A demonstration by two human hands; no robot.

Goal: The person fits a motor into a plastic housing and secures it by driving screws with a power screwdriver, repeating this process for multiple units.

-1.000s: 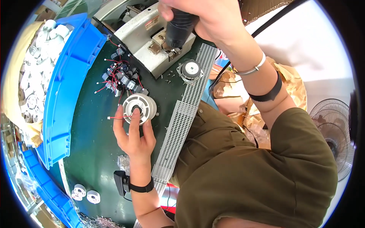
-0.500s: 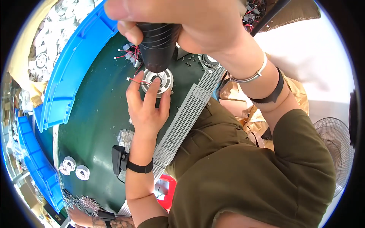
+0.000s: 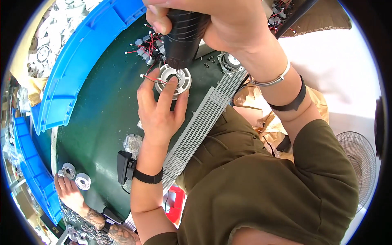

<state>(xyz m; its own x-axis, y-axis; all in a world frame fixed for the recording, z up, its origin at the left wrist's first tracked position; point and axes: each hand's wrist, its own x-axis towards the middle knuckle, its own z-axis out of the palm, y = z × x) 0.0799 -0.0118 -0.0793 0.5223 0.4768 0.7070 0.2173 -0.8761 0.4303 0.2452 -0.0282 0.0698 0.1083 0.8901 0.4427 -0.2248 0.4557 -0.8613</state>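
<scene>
My right hand (image 3: 234, 28) is wrapped round a black, ribbed electric screwdriver (image 3: 183, 43), which points down at a white round plastic housing (image 3: 186, 81). The driver's bit meets the inside of the housing, near its far side. With fingers on the rim and over the middle, my left hand (image 3: 159, 110) holds the housing on the green work surface (image 3: 102, 110). A thin red and black wire (image 3: 150, 77) with a small white plug runs out past my left fingers. The dark round part at the housing's centre is partly covered by a fingertip.
Small grey motors (image 3: 143, 49) with red wires lie beyond the housing; loose screws (image 3: 209, 61) and a round speaker-like part (image 3: 232, 61) sit right. A perforated metal strip (image 3: 204, 118) edges the table. Blue bins (image 3: 65, 94) stand left. A co-worker's hand (image 3: 71, 196) touches white round parts (image 3: 83, 181).
The co-worker's hand has reached up to the white round parts at the lower left. The view has shifted slightly; my hands, the screwdriver and the housing keep nearly the same arrangement.
</scene>
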